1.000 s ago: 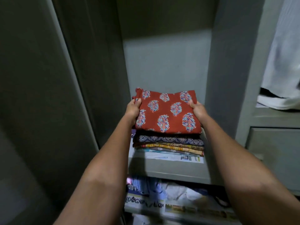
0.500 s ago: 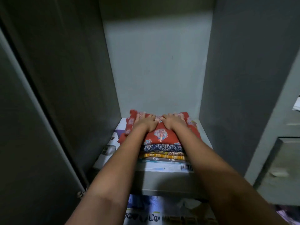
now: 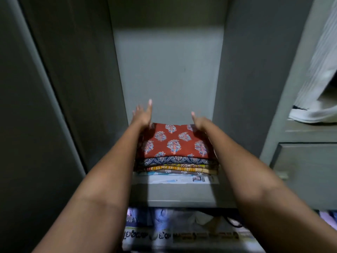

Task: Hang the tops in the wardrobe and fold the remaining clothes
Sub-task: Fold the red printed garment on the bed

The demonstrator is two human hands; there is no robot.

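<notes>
Folded stack on wardrobe shelf — both hands released at its far corners.

The stack (image 3: 175, 154) is seen at centre frame, resting on paper (image 3: 182, 179) lining the shelf (image 3: 178, 195), a red printed piece on top. The left hand (image 3: 143, 115) is found at 11 o'clock of the stack, fingers straight and spread, nothing held; whether it touches cloth cannot be told. The right hand (image 3: 199, 121) lies at 1 o'clock, fingers relaxed, at or just over the back corner, nothing gripped. The hands are well apart. The step is judged to be squaring the stack — edges should be patted level and the pile kept clear of the shelf lip. White cloth (image 3: 317, 114) is noted at 3 o'clock.
</notes>
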